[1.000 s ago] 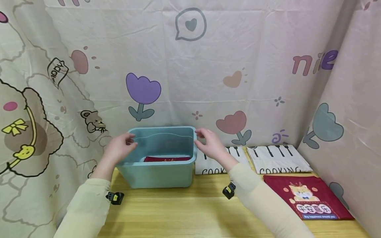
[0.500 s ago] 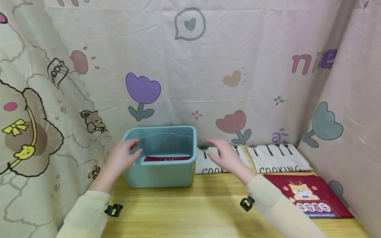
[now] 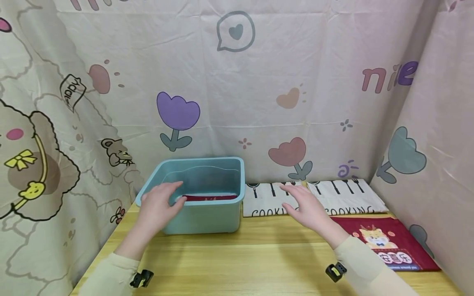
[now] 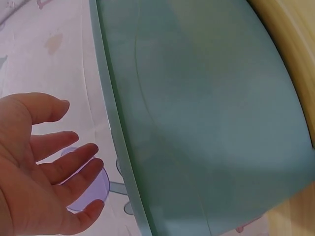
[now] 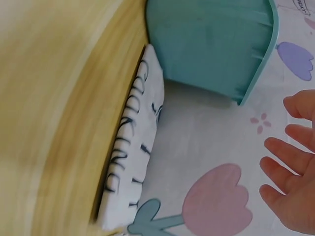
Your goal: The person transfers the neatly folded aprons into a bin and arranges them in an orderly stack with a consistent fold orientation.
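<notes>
A light blue plastic bin (image 3: 201, 220) stands on the wooden table, with a dark red folded cloth (image 3: 211, 198) lying inside it. My left hand (image 3: 161, 205) hovers before the bin's left front corner, fingers loosely bent and holding nothing. In the left wrist view that hand (image 4: 54, 172) is apart from the bin's wall (image 4: 211, 98). My right hand (image 3: 305, 205), also holding nothing, is raised over two white folded cloths printed with "COOKING", the left one (image 3: 264, 203) and the right one (image 3: 348, 197). Its fingers are relaxed and spread in the right wrist view.
A dark red folded cloth with a cartoon dog (image 3: 389, 242) lies at the table's right, partly behind the right forearm. A printed curtain (image 3: 237, 82) hangs behind and on both sides. The wooden tabletop (image 3: 229, 263) extends in front of the bin.
Both hands have drawn back from the bin's rim toward me. The right hand has moved well to the right; the left has come slightly nearer. The bin stays in place.
</notes>
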Tool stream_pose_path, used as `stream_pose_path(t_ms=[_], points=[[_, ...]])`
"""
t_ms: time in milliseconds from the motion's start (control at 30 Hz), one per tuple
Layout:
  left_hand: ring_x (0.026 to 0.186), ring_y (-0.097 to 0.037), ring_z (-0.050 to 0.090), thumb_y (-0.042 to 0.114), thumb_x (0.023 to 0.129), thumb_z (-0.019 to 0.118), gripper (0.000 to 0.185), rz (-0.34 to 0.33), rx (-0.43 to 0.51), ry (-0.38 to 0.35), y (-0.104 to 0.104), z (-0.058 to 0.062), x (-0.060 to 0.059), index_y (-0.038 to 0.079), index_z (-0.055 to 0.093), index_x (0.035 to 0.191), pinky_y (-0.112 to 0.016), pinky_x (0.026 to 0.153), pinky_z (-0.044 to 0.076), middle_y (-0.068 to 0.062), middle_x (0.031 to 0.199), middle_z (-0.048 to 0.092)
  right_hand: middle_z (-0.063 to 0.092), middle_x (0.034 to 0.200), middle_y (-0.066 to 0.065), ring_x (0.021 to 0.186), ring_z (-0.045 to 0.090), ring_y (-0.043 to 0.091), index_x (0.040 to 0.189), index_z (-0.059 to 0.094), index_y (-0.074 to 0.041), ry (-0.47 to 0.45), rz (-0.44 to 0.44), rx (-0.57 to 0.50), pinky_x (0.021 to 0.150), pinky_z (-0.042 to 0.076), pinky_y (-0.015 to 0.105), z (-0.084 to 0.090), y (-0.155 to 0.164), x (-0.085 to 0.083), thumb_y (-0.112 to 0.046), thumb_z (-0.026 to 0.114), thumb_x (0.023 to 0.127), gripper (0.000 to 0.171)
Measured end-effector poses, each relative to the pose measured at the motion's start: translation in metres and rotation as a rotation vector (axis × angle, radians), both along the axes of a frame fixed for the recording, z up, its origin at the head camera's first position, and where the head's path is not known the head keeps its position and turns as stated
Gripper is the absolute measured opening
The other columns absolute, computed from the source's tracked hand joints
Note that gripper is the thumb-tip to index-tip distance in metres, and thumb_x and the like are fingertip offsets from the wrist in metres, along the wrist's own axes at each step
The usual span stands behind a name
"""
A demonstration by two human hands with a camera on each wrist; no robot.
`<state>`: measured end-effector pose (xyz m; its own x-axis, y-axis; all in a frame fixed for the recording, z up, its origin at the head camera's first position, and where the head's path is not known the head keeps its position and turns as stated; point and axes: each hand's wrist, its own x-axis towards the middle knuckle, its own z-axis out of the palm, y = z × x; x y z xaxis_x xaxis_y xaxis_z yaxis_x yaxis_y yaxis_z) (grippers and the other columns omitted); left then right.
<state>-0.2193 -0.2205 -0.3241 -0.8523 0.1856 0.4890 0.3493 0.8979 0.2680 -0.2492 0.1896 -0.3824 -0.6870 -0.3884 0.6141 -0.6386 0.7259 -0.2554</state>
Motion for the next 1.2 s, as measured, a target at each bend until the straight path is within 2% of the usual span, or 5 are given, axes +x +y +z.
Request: stream_pose_path(t_ms=[267, 567, 867, 1200], points=[[0.116, -0.042, 0.054, 0.022, 0.087, 0.076, 0.049, -0.029, -0.029, 0.03, 0.016, -0.007, 0.01, 0.006, 0.062, 0.131, -0.063, 0.089, 0.036, -0.018, 0.126, 0.063, 0.065, 0.123, 0.017, 0.115, 0.057, 0.039, 0.128, 0.061, 0.001, 0.041, -0.04, 0.007, 0.098, 0.043, 0.055, -0.012, 0.03, 0.016, -0.008, 0.077, 0.081, 0.05], [0.113, -0.036, 0.058, 0.02, 0.083, 0.08, 0.05, -0.104, -0.027, 0.117, 0.036, -0.012, 0.017, 0.007, 0.065, 0.129, -0.059, 0.088, 0.039, -0.013, 0.12, 0.066, 0.063, 0.125, 0.019, 0.116, 0.056, 0.041, 0.128, 0.061, 0.001, -0.009, -0.127, 0.002, 0.096, 0.043, 0.058, -0.026, 0.063, 0.028, -0.006, 0.077, 0.082, 0.049], [0.107, -0.034, 0.06, 0.018, 0.079, 0.083, 0.05, -0.178, -0.049, 0.242, 0.05, -0.02, 0.022, 0.006, 0.067, 0.125, -0.058, 0.088, 0.042, -0.01, 0.115, 0.068, 0.062, 0.125, 0.022, 0.116, 0.054, 0.043, 0.131, 0.059, 0.0, -0.122, -0.203, 0.032, 0.094, 0.043, 0.062, -0.042, 0.098, 0.037, -0.007, 0.079, 0.081, 0.054], [0.108, -0.032, 0.06, 0.017, 0.076, 0.084, 0.051, -0.277, -0.019, 0.327, 0.068, -0.034, 0.02, 0.005, 0.067, 0.123, -0.062, 0.088, 0.041, -0.009, 0.116, 0.067, 0.061, 0.123, 0.027, 0.116, 0.052, 0.049, 0.127, 0.06, 0.004, -0.264, -0.26, 0.058, 0.095, 0.039, 0.065, -0.062, 0.129, 0.043, -0.008, 0.078, 0.081, 0.051]])
